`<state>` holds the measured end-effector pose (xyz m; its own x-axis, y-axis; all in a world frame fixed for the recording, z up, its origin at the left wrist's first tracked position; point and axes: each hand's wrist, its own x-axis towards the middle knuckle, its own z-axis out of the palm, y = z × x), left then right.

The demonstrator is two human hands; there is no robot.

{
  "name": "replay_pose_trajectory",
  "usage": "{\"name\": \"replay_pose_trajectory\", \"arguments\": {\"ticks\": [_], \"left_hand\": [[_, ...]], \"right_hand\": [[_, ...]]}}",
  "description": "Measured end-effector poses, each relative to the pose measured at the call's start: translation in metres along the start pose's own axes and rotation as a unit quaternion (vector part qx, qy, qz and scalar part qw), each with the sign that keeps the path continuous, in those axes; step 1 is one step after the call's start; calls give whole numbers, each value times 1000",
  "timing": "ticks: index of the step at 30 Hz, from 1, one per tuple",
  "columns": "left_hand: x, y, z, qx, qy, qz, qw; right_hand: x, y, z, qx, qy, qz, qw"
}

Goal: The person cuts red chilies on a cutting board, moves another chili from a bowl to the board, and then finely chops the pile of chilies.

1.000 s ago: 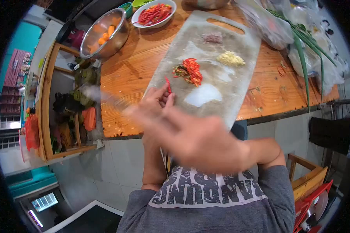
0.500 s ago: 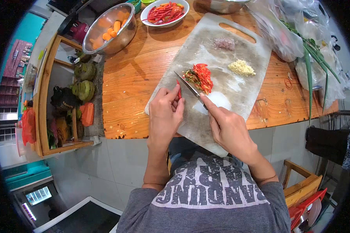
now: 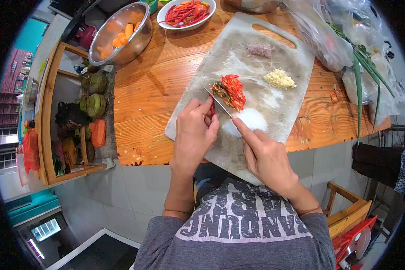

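My left hand (image 3: pixel 196 130) is closed on a red chili (image 3: pixel 212 107), pressing it against the worn white cutting board (image 3: pixel 193 94). My right hand (image 3: pixel 266 153) grips a knife (image 3: pixel 221 103), its index finger stretched along the back of the blade. The blade lies right beside the chili at my left fingertips; whether it touches cannot be told. Just past the blade sits a pile of sliced red chili (image 3: pixel 231 91). Farther up the board are minced garlic (image 3: pixel 280 79) and a small heap of chopped, pinkish shallot (image 3: pixel 259 50). The knife's handle is mostly hidden in my right hand.
A metal bowl with carrots (image 3: pixel 144 40) stands at the back left, beside a white bowl of red chilies (image 3: pixel 184 27). Plastic bags (image 3: pixel 333 49) and green onions (image 3: pixel 359 90) lie on the right of the wooden table (image 3: pixel 139 103). Gas cylinders (image 3: pixel 94 105) stand at left.
My left hand has moved slightly right with the chili, bringing it up to the knife blade. My right hand has barely shifted. The view has tilted a little.
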<state>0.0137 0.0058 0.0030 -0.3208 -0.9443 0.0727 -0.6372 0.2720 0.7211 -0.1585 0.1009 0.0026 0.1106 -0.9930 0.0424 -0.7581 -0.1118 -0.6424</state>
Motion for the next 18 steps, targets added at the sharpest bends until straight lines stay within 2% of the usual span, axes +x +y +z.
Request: {"name": "replay_pose_trajectory", "arguments": {"ticks": [9, 13, 18], "left_hand": [[0, -4, 1, 17, -11, 16, 1000], [-2, 1, 3, 20, 19, -14, 1000], [-3, -7, 9, -9, 87, -26, 996]], "right_hand": [[15, -10, 8, -66, -16, 17, 998], [26, -7, 17, -75, 1, 9, 997], [-2, -10, 0, -59, -36, 30, 997]]}}
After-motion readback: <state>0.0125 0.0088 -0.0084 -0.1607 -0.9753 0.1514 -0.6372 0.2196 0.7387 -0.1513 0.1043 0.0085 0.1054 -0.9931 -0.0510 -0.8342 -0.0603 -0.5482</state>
